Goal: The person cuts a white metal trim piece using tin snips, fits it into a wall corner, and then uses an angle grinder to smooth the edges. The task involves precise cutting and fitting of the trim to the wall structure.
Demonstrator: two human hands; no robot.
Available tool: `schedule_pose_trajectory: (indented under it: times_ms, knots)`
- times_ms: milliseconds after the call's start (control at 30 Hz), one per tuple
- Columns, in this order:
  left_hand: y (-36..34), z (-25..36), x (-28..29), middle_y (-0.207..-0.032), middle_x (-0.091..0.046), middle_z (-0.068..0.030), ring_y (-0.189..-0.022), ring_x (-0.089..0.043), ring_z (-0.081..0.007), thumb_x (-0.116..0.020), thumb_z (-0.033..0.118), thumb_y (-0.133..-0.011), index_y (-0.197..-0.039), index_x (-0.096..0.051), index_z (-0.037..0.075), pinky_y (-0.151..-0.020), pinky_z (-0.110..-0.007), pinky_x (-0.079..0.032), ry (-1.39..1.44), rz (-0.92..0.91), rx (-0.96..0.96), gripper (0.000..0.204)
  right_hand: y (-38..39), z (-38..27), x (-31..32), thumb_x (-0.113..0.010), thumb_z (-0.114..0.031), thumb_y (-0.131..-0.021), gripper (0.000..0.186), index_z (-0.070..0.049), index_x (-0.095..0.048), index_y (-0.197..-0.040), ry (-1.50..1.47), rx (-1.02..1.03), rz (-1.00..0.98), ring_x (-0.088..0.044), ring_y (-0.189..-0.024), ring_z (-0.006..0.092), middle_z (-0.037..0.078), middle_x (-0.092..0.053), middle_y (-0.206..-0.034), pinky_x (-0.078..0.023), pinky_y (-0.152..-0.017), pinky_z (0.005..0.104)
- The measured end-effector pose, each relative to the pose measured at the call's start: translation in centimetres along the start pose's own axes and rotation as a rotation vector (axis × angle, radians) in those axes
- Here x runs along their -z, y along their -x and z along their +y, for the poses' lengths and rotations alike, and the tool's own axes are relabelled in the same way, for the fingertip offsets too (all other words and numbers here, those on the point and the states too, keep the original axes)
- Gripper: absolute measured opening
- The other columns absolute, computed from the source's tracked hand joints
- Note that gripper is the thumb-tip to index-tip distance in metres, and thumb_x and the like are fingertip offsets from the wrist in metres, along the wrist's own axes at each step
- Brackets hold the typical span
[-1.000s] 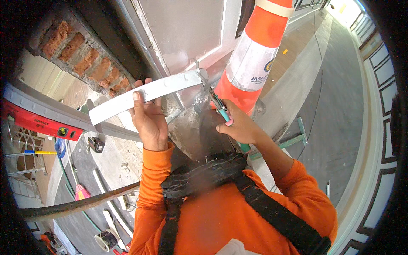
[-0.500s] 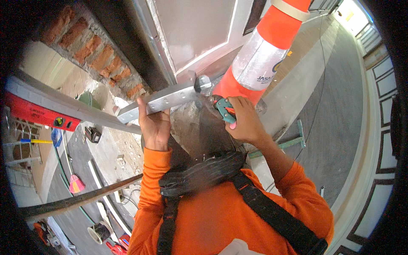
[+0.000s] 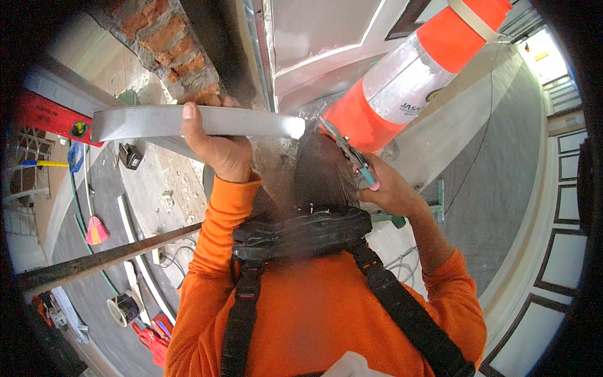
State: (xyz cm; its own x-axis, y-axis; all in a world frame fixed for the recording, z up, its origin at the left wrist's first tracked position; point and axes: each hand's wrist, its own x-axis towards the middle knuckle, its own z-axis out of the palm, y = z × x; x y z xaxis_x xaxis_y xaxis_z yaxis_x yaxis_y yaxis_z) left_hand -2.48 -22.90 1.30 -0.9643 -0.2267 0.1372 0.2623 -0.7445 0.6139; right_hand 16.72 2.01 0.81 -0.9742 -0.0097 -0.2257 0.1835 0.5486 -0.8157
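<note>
My left hand (image 3: 220, 147) is closed round a curved, pale metal strip (image 3: 141, 124), held crosswise with its thumb over the near face. My right hand (image 3: 392, 195) grips metal snips (image 3: 355, 160) with teal and pink handles, their jaws just right of the strip's end, apparently apart from it. Directly beyond the snips leans an orange traffic cone (image 3: 370, 116) with a silver band. A red spirit level (image 3: 53, 116) rests along a pale beam behind the strip's left end.
A broken brick edge (image 3: 163, 38) and pale door panel (image 3: 320, 38) lie ahead. A rusty bar (image 3: 94, 257) crosses at left, among a broom head (image 3: 97, 232), bucket (image 3: 122, 309), long white strips and red gloves (image 3: 151, 342). Cables run over the floor on both sides.
The strip has swung from a slant to nearly level and turned, its holes now out of sight. My right hand and snips have moved rightward in view, and the surroundings have shifted.
</note>
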Motion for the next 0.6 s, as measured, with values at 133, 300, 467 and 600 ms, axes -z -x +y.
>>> schedule_pose_trajectory:
  times_ms: [133, 300, 467, 600]
  knots:
    - [0.4, 0.2, -2.1, -0.08, -0.054, -0.0084, -0.072, -0.055, -0.02, -0.068, 0.033, -0.085, -0.106, -0.051, 0.005, -0.066, -0.036, -0.05, -0.053, -0.082, -0.266, 0.039, -0.7, -2.5, -0.1, -0.074, -0.019, -0.074, 0.077, 0.002, -0.041, -0.141, 0.029, -0.037, -0.056, -0.055, -0.117, 0.0315, 0.02, -0.057, -0.122, -0.04, -0.103, 0.0398]
    - [0.7, -0.2, -2.3, -0.082, -0.057, -0.0116, -0.072, -0.057, -0.0205, -0.069, 0.032, -0.085, -0.114, -0.048, 0.002, -0.066, -0.036, -0.053, -0.117, -0.283, -0.443, 0.046, -2.1, -4.7, -0.3, -0.073, -0.022, -0.077, 0.07, 0.003, -0.045, -0.136, -0.012, -0.123, -0.155, -0.058, -0.102, 0.0278, 0.018, -0.061, -0.11, -0.045, -0.094, 0.0397]
    - [0.5, 0.1, -2.0, -0.087, -0.058, -0.0095, -0.08, -0.06, -0.0248, -0.07, 0.039, -0.085, -0.117, -0.05, 0.009, -0.073, -0.041, -0.054, -0.07, -0.264, -0.389, 0.049, -2.9, -2.5, -0.7, -0.072, -0.018, -0.079, 0.049, 0.001, -0.055, -0.12, 0.148, -0.118, -0.115, -0.06, -0.087, 0.0183, 0.009, -0.063, -0.096, -0.049, -0.083, 0.034]
    - [0.0, 1.4, -2.0, -0.086, -0.058, -0.0083, -0.079, -0.059, -0.0236, -0.067, 0.045, -0.087, -0.117, -0.051, 0.011, -0.068, -0.04, -0.054, -0.021, -0.096, -0.227, 0.048, -2.7, -0.3, -1.2, -0.07, -0.014, -0.081, 0.037, 0.0, -0.059, -0.114, -0.035, -0.011, -0.084, -0.06, -0.085, 0.0133, 0.004, -0.063, -0.091, -0.049, -0.083, 0.0305]
